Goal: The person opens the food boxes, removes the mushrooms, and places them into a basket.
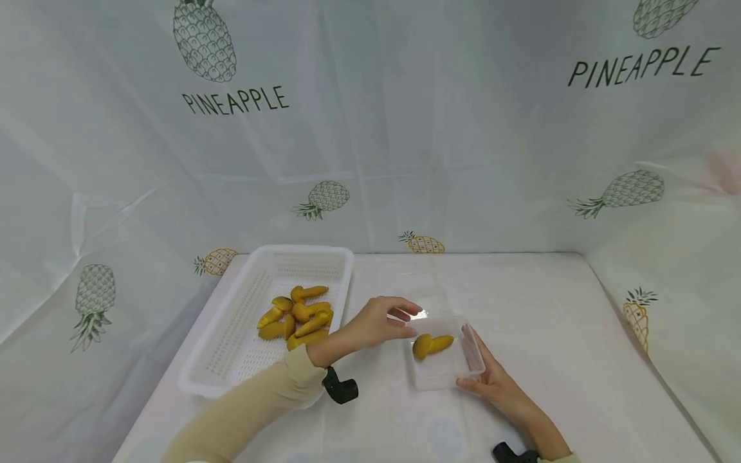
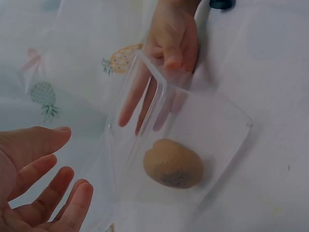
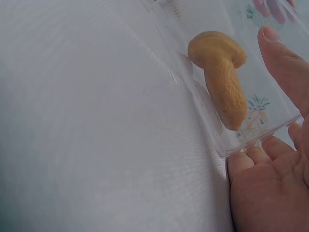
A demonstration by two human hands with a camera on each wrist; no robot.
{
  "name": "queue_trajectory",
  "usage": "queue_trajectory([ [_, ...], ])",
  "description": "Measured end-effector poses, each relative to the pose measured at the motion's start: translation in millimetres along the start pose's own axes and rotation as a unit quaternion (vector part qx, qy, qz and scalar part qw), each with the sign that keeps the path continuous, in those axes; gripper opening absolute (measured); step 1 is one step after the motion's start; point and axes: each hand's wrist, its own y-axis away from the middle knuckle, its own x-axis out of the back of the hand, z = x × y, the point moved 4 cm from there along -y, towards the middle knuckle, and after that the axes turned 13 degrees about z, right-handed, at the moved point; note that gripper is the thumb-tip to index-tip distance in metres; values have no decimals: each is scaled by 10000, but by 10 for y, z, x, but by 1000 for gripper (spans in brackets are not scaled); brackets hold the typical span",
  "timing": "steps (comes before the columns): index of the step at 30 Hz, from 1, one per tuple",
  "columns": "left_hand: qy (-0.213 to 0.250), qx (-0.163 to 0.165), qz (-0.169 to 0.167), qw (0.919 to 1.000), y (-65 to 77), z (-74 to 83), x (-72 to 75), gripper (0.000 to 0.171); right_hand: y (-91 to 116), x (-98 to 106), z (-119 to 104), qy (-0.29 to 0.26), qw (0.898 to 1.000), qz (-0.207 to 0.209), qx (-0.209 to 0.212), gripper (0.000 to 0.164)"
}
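Note:
A clear plastic box [image 1: 435,379] sits on the table with one yellow-brown mushroom [image 1: 425,346] lying in it. My right hand [image 1: 502,388] holds the box by its right side, thumb near the front corner and fingers along the outer wall. In the right wrist view, the mushroom [image 3: 223,79] shows its cap and stem through the plastic. My left hand [image 1: 379,321] hovers by the box's far left corner, holding nothing. Its fingers [image 2: 77,205] are loosely bent and apart from the thumb in the left wrist view.
On the left stands a white perforated basket [image 1: 222,344] with several more mushrooms [image 1: 302,312] heaped toward its right side. My left forearm [image 1: 260,402] crosses its near right corner. A pineapple-print curtain [image 1: 370,128] hangs behind and beside the white table [image 1: 521,302].

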Motion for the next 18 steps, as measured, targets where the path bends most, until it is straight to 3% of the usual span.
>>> queue_trajectory([
  [8,82,77,-176,9998,-6,-26,-287,32,-12,6,5,44,10000,-2,9,101],
  [18,-921,-388,-343,9944,-9,28,-489,31,3,16,15,68,10000,9,-9,101],
])
